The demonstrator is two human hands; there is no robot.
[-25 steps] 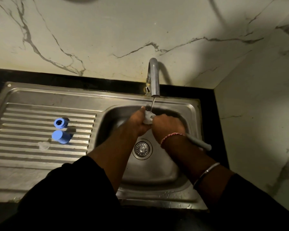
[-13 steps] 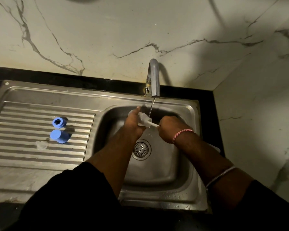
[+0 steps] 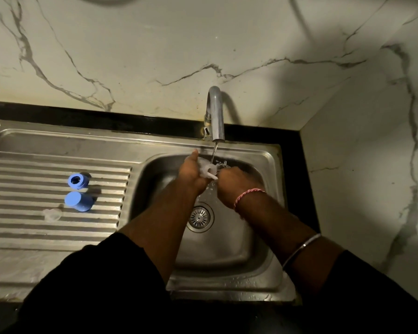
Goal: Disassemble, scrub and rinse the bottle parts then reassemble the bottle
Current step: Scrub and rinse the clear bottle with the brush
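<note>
Holding one clear bottle (image 3: 206, 168) in left grip (image 3: 191, 175), right grip (image 3: 234, 186) around brush stem (image 3: 212, 176), two blue caps (image 3: 76, 181)

tap spout (image 3: 217, 116) overhanging basin (image 3: 227, 249), blue ring (image 3: 77, 181), blue cap (image 3: 79, 201) on drainboard (image 3: 34, 237)

hands (image 3: 210, 175) together, fingers curled, forearms converging

no readable text, labels, brands or numbers anywhere
</note>
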